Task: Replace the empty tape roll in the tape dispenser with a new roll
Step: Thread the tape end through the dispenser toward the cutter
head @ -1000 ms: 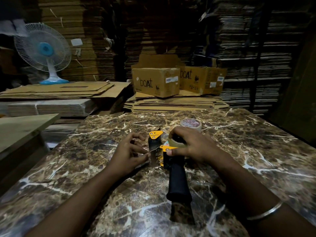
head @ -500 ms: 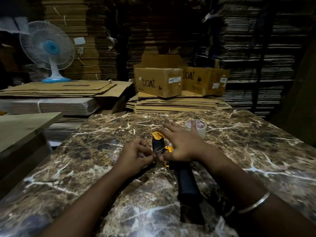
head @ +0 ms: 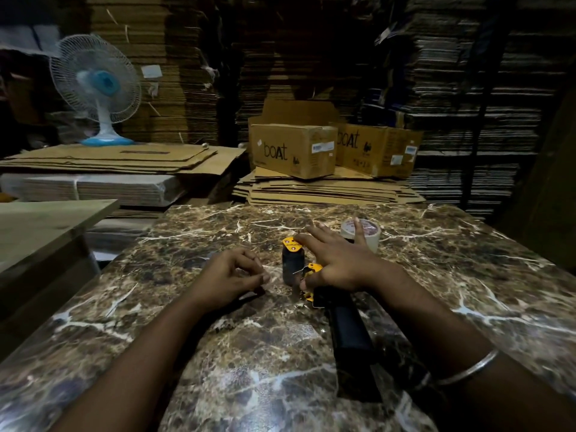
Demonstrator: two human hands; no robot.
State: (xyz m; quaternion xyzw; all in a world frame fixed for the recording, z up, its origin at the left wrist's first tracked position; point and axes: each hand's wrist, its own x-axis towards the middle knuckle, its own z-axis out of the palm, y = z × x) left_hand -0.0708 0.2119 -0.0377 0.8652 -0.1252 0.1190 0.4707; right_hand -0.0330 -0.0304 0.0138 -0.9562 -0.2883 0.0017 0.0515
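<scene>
Head view — right hand (head: 339, 263) fingers now splayed over dispenser (head: 294, 260); left hand (head: 227, 275) fingers curled together.

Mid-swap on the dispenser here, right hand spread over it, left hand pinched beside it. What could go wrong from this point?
1. The right hand lies flat over the tape dispenser, thumb near its yellow front; the cutting edge may sit there, so a slip could nick it.
2. The tape roll lies just beyond the fingertips; a careless reach might push it away.
3. Dim light hides what the left hand pinches.
</scene>
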